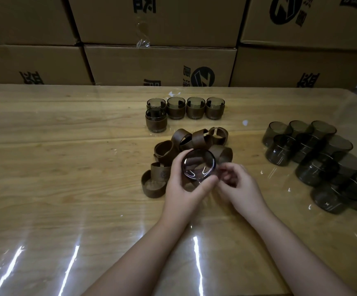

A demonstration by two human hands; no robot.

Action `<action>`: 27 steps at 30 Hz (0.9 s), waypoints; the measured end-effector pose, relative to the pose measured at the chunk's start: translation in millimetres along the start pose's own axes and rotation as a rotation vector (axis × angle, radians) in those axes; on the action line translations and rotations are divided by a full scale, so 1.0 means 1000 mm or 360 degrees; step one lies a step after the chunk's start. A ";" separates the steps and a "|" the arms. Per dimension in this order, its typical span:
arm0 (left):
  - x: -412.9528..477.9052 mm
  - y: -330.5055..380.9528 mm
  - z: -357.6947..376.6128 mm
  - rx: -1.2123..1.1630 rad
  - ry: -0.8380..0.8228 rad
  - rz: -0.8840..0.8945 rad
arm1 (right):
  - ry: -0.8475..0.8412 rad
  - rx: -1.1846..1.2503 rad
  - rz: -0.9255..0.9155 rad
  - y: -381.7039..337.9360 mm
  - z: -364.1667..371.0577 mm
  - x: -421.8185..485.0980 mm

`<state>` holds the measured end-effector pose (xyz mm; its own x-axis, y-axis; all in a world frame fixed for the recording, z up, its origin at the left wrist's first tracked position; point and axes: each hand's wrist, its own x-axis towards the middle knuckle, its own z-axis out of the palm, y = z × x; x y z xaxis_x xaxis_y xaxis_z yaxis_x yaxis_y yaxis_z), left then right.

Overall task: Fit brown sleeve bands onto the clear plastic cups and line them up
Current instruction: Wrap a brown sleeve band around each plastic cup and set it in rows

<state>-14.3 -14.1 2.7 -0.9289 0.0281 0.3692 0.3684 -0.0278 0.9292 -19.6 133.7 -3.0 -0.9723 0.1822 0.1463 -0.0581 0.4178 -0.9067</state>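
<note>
My left hand (180, 186) grips a clear smoky cup (199, 164) tipped so its round base faces me, thumb along its lower edge. My right hand (236, 182) is beside the cup on the right, fingers curled at its side; whether they pinch a band there is hidden. Behind the cup lies a pile of loose brown sleeve bands (184, 142). Farther back, several banded cups (195, 107) stand in a row, with one more banded cup (155, 120) in front of its left end. Bare smoky cups (314, 150) cluster at the right.
The wooden table (66, 167) has a glossy clear cover with glare streaks near me. Stacked cardboard boxes (160, 63) form a wall along the table's far edge. The table's right edge runs just past the bare cups.
</note>
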 end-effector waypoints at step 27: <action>0.007 -0.013 0.001 0.0036 -0.0221 -0.0438 | -0.0407 0.1754 0.0308 -0.013 -0.024 -0.001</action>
<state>-25.6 -12.1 -6.9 -0.9807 0.1680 0.1005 0.1057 0.0223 0.9941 -12.2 149.6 18.0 -0.9968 -0.0802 -0.0036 0.0532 -0.6270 -0.7772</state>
